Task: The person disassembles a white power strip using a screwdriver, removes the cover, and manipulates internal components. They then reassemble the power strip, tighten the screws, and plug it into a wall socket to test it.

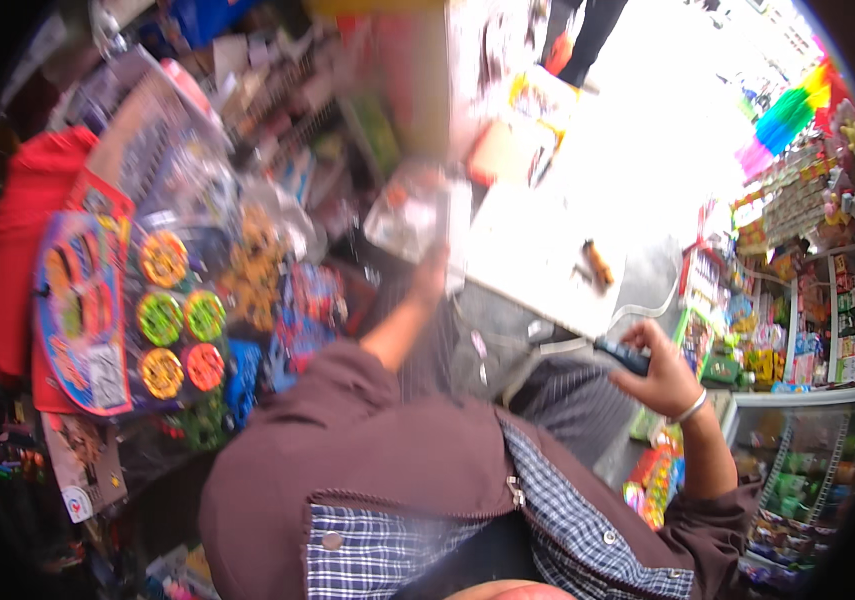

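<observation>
My right hand (652,370), with a white band at the wrist, grips a dark handheld tool (619,352) beside a white cord (647,308). My left hand (430,270) reaches forward near a crumpled clear plastic bag (407,215); motion blurs its fingers. A pale board (517,270) lies ahead of both hands, with a small brownish object (597,262) on it. Packaged toys with round green, orange and yellow discs (160,318) are piled left of my left arm.
A red bundle (22,250) and mixed goods crowd the left. Shelves of packets (797,320) and a glass counter (807,440) line the right, below a rainbow-coloured item (782,120). Another person's dark-clad leg (587,40) shows at the bright top.
</observation>
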Motion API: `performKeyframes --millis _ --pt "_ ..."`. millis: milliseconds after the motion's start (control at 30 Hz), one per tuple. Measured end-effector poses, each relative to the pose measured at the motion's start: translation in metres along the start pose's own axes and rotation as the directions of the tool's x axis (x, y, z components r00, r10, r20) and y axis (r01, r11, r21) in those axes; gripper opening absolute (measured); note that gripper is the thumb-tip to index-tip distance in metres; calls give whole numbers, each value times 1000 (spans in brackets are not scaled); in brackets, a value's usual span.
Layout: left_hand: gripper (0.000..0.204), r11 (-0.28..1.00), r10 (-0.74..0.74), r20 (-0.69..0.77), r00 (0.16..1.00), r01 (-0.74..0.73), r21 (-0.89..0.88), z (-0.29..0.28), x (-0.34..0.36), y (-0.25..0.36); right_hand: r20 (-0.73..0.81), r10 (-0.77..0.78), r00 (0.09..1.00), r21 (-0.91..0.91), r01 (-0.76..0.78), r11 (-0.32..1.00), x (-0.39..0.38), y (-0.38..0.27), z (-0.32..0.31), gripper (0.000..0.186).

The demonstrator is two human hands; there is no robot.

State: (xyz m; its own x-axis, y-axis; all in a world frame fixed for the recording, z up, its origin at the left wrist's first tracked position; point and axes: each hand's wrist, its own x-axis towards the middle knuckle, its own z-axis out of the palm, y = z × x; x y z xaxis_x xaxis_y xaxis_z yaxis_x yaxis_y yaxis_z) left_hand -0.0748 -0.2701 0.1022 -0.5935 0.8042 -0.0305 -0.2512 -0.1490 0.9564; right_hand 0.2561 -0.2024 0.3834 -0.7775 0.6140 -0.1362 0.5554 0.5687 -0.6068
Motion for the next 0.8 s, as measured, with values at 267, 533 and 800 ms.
performKeyframes --millis 267,533,800 --pt "32 977 68 31 997 -73 200 -8 1 -5 -70 6 998 -49 -10 999 -5 19 3 25" --pt "33 970 147 2 989 -145 197 6 -12 16 -109 -54 993 -87 45 995 -23 24 16 34" --pt "39 984 123 -30 992 -117 134 4 -5 5 -16 9 1000 -108 -10 994 -22 48 28 32"
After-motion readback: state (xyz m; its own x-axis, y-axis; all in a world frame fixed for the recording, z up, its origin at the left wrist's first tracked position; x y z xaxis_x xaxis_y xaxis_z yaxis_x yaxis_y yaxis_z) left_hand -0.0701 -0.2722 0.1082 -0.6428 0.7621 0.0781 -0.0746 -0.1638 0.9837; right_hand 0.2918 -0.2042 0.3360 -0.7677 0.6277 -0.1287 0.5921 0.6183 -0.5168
